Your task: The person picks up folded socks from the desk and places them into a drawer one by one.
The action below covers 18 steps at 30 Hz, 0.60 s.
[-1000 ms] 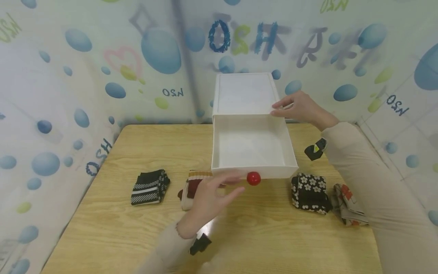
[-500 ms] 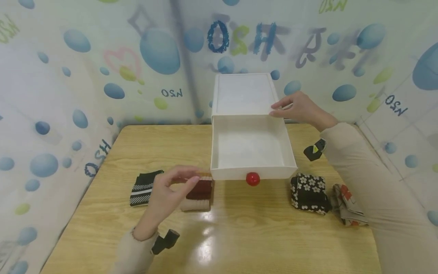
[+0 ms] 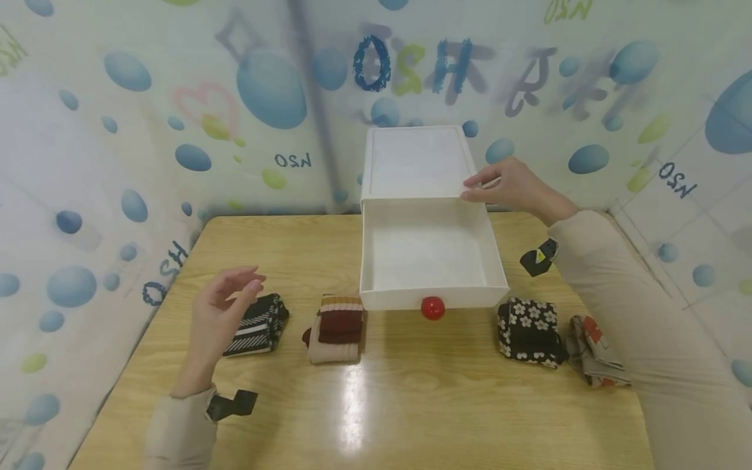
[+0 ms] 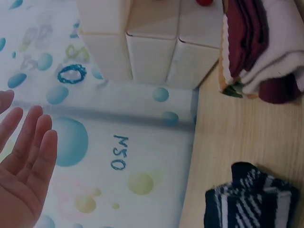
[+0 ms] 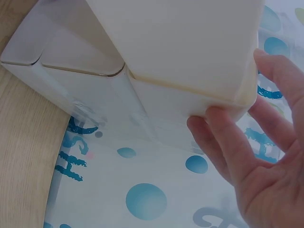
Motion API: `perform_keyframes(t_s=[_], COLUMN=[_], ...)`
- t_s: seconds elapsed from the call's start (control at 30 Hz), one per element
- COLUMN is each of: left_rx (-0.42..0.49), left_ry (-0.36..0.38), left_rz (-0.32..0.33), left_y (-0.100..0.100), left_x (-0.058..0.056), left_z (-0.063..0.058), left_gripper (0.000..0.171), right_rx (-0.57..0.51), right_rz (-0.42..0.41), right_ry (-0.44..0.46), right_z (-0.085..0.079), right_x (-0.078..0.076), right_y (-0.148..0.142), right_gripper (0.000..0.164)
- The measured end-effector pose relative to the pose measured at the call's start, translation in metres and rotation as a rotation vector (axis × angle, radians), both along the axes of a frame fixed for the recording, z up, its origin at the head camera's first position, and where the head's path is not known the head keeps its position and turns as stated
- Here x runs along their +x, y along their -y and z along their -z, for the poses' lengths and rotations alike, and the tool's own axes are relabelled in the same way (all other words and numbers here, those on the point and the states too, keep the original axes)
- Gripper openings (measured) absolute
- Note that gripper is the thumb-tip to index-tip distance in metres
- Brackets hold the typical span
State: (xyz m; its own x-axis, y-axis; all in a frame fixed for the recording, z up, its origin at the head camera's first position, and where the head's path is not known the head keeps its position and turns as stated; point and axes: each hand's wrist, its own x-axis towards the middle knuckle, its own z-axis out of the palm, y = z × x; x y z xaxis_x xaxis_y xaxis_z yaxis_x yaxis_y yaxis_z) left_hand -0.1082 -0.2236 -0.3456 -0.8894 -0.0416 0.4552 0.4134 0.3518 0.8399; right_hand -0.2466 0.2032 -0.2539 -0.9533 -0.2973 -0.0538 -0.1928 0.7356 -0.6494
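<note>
A white drawer unit point(image 3: 418, 160) stands at the back of the table, its top drawer point(image 3: 431, 245) pulled out and its bare white floor showing. A round red knob point(image 3: 433, 308) sits on the drawer's front. My right hand point(image 3: 508, 186) holds the unit at its upper right front edge; in the right wrist view the fingers point(image 5: 225, 128) lie on the white side, the thumb on another face of the corner. My left hand point(image 3: 220, 320), holding nothing, is over the folded black-and-white striped socks point(image 3: 261, 326) and partly hides them in the head view.
Folded maroon-and-cream socks point(image 3: 337, 329) lie left of the drawer front. On the right are folded black socks with white flowers point(image 3: 531, 333) and a grey-and-red folded pair point(image 3: 596, 352), close to my right sleeve. The wooden table point(image 3: 411, 411) meets a patterned wall behind.
My left hand has moved left, from beside the red knob, past the maroon-and-cream socks, to the striped socks. The right hand stays on the unit, and the drawer has not moved.
</note>
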Motion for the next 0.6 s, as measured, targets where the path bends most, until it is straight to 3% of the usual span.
perform_keyframes(t_s=[0.33, 0.6], left_rx=[-0.125, -0.284], left_ry=[0.143, 0.260], left_rz=[-0.007, -0.006], left_y=[0.032, 0.053], left_x=[-0.012, -0.019], left_z=[0.022, 0.042], left_gripper=[0.038, 0.044], right_rx=[-0.002, -0.008], right_rz=[0.013, 0.003], right_ry=[0.013, 0.006], right_z=[0.000, -0.001], right_x=[0.000, 0.001], right_y=[0.000, 0.001], right_gripper=[0.051, 0.051])
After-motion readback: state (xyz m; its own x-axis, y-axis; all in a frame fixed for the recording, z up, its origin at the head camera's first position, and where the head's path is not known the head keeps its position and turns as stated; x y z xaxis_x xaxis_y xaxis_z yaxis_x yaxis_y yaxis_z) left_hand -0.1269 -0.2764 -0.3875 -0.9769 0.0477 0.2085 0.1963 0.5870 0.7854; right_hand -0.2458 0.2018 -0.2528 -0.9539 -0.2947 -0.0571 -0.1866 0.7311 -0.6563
